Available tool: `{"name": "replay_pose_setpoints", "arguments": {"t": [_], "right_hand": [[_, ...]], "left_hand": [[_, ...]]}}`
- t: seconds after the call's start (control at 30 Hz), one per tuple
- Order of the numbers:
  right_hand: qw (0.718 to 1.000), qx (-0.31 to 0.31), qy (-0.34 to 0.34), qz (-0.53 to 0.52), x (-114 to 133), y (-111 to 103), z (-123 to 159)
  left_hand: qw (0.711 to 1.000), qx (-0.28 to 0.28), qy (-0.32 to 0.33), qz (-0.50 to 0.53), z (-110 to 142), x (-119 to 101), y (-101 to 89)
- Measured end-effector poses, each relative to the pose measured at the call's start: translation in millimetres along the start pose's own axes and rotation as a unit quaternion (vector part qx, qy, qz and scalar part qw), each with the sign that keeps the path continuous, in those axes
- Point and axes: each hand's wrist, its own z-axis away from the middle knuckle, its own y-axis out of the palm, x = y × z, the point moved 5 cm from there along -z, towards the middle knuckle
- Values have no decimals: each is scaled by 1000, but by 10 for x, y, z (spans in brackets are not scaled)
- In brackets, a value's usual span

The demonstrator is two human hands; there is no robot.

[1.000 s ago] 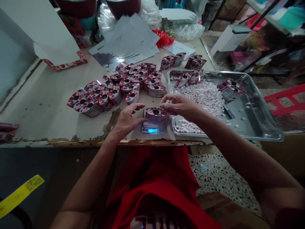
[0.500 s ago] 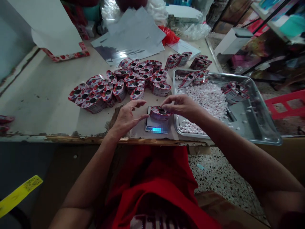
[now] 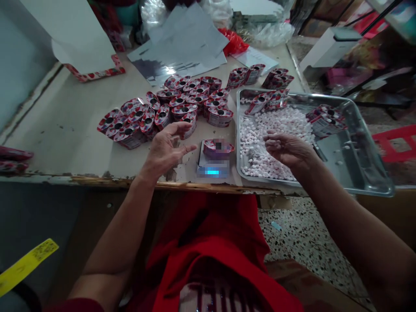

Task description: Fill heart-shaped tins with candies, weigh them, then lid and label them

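Note:
A small printed pack (image 3: 217,151) with a round dark opening in its top stands on a small digital scale (image 3: 200,164), whose display glows blue. My left hand (image 3: 165,147) hovers just left of the scale, thumb and fingers apart, holding nothing. My right hand (image 3: 289,149) is over the small white pellets (image 3: 253,134) in the metal tray (image 3: 383,173). Its fingertips are drawn together; whatever they may hold is too small to make out. More red-and-white packs (image 3: 185,112) of the same kind stand grouped behind the scale, open tops up.
Several packs also lie or stand in the tray, such as the pair (image 3: 328,119) at its right. Silvery sheets (image 3: 182,43) and a red plastic bag (image 3: 234,42) lie at the back. A white box (image 3: 71,34) stands at the far left.
My right hand has left the pack on the scale and moved right, over the pellets in the tray. My left hand has drawn slightly left, still open. The view has shifted a little.

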Motion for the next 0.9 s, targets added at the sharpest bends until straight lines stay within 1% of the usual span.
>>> {"name": "replay_pose_setpoints", "arguments": {"t": [0.1, 0.17, 0.3, 0.4, 0.5, 0.6, 0.7, 0.8, 0.9], "right_hand": [[1000, 4, 15, -24, 36, 256, 8], [1000, 15, -3, -7, 90, 404, 8], [995, 83, -38, 41, 152, 699, 33], [990, 111, -52, 65, 166, 889, 64], [987, 131, -54, 80, 172, 1039, 87], [985, 145, -54, 77, 188, 1125, 108], [986, 139, -57, 73, 219, 1141, 133], [986, 131, -57, 81, 248, 1120, 159], [987, 125, -62, 83, 279, 1067, 175]], "left_hand": [[1000, 5, 7, -6, 12, -45, 20], [1000, 2, 3, -5, 44, -48, -3], [1000, 7, -17, 3, 105, -25, -5], [1000, 18, -23, -11, 110, -20, 87], [999, 37, -23, -28, 74, -33, 241], [998, 56, -11, -30, 17, -67, 402], [998, 61, -9, -27, -32, -75, 513], [997, 65, -23, -23, -53, -42, 570], [998, 61, -28, -15, -50, -12, 586]]}}
